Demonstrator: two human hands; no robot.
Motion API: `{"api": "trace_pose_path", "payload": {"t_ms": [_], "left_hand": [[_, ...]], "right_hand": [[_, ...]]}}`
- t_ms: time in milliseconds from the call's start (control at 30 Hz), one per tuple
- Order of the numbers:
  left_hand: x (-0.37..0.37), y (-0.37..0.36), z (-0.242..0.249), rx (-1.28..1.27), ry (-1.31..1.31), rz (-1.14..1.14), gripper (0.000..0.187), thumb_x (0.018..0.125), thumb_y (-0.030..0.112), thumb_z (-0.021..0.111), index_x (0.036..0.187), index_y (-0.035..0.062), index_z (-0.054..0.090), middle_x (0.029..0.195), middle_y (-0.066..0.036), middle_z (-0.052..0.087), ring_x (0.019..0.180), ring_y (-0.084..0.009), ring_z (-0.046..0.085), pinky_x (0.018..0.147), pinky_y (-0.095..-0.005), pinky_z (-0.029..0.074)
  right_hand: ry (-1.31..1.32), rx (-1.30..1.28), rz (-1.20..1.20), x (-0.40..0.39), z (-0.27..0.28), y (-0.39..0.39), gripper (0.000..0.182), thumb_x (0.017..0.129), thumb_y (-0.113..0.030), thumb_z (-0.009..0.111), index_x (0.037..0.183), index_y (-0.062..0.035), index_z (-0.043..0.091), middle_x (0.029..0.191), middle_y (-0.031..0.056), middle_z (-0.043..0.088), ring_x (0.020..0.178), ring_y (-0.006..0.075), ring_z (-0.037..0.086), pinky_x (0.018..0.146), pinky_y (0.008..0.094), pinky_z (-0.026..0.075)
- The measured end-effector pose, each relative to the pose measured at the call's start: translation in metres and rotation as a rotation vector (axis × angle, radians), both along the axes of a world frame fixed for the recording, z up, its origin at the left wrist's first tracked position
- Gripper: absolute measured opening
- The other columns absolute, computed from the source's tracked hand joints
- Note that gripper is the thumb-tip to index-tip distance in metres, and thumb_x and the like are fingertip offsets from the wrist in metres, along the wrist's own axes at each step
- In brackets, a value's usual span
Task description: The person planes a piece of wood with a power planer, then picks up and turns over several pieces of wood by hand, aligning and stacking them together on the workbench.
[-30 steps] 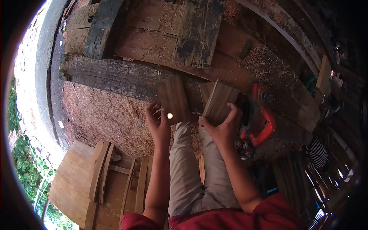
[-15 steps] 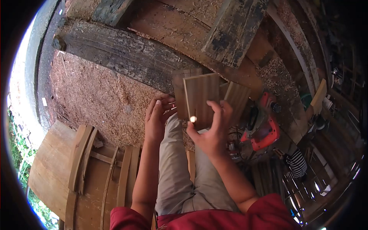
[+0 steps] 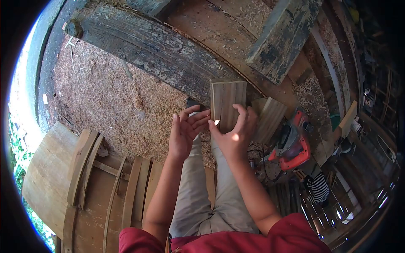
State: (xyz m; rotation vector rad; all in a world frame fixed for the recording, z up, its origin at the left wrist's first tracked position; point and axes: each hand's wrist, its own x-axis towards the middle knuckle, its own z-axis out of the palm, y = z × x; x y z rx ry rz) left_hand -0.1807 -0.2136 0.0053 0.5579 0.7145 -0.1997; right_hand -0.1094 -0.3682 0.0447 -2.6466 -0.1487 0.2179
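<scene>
A short wooden board with striped grain lies lined up over another board, whose end peeks out at the top. My right hand spans its near end, thumb at the left edge and fingers bent at the right. On the left side, my left hand is open, palm turned inward, its fingertips right by the board's left edge. More short boards lie just to the right of my right hand.
A red power tool with a cord sits to the right. Heavy weathered beams cross the far side. Sawdust and shavings cover the ground at left. Curved wooden pieces lie on a panel at lower left.
The board in my right hand has come down from a tilted position into line with the one beneath. My left hand has turned its palm inward and stretched its fingers toward the boards.
</scene>
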Motion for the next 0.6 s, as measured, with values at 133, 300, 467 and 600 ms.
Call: {"api": "trace_pose_path", "payload": {"t_ms": [133, 300, 467, 600], "left_hand": [[-0.007, -0.004, -0.002, -0.096, 0.021, 0.095, 0.081, 0.115, 0.068, 0.024, 0.156, 0.0013, 0.043, 0.154, -0.034, 0.057, 0.14, -0.0389, 0.063, 0.123, -0.0512, 0.046], [-0.013, -0.003, -0.009, -0.175, -0.017, 0.126, 0.081, 0.114, 0.069, 0.024, 0.157, 0.0024, 0.041, 0.157, -0.034, 0.055, 0.141, -0.0383, 0.063, 0.123, -0.0508, 0.046], [-0.013, 0.0, -0.006, -0.166, -0.025, 0.098, 0.082, 0.114, 0.07, 0.023, 0.157, 0.0025, 0.04, 0.156, -0.034, 0.056, 0.14, -0.0377, 0.063, 0.123, -0.0514, 0.045], [-0.013, 0.001, -0.004, -0.123, -0.034, 0.07, 0.081, 0.114, 0.069, 0.022, 0.155, 0.0022, 0.043, 0.152, -0.031, 0.06, 0.138, -0.0373, 0.064, 0.122, -0.0515, 0.044]], "right_hand": [[-0.021, 0.002, -0.028, 0.0, -0.006, 0.008, 0.083, 0.075, -0.032, 0.098, 0.142, -0.0104, 0.055, 0.138, 0.0277, 0.048, 0.128, 0.0493, 0.052, 0.107, 0.0597, 0.044], [-0.034, -0.002, -0.036, 0.0, -0.008, 0.01, 0.083, 0.075, -0.032, 0.098, 0.142, -0.009, 0.054, 0.135, 0.0255, 0.049, 0.125, 0.0478, 0.052, 0.108, 0.0594, 0.044], [-0.024, -0.043, -0.037, 0.006, -0.004, 0.015, 0.084, 0.073, -0.029, 0.097, 0.141, -0.0082, 0.052, 0.129, 0.023, 0.052, 0.124, 0.0454, 0.054, 0.105, 0.0585, 0.045], [-0.008, -0.111, -0.026, 0.014, 0.002, 0.022, 0.084, 0.072, -0.026, 0.096, 0.139, -0.0069, 0.049, 0.124, 0.0224, 0.053, 0.119, 0.0454, 0.055, 0.103, 0.0586, 0.046]]}}
